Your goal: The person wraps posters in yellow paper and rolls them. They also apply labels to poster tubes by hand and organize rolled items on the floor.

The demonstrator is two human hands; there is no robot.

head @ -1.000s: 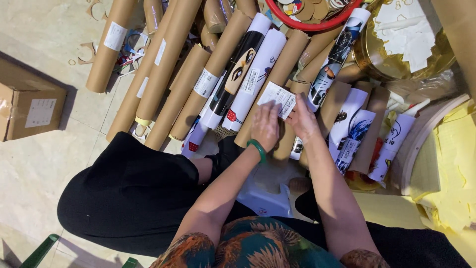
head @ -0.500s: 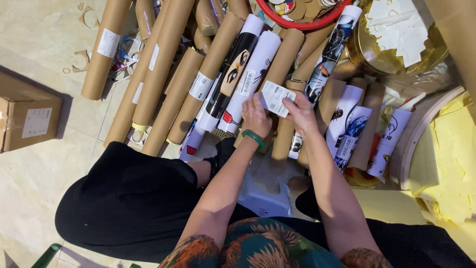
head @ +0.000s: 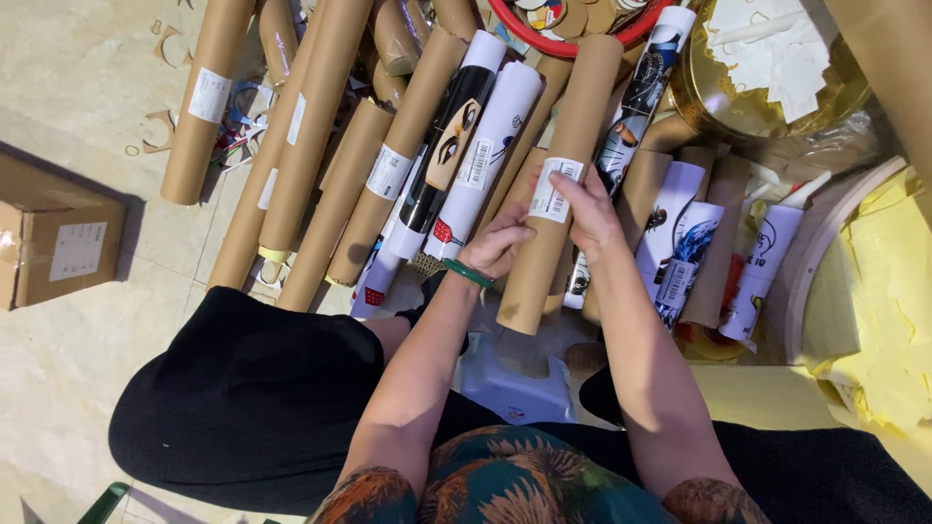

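On the floor at far left sits a cardboard box (head: 60, 243). Centre: left hand (head: 498, 243) grips a brown cardboard tube (head: 560, 204); right hand (head: 585, 209) presses a white label (head: 553, 189) onto it. Printed rolled posters (head: 680, 243) lie just right.

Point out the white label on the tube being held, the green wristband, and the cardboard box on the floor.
white label (head: 551, 189), head view, middle of the sticker.
green wristband (head: 467, 274), head view, band across the left wrist.
cardboard box (head: 44, 247), head view, its top face.
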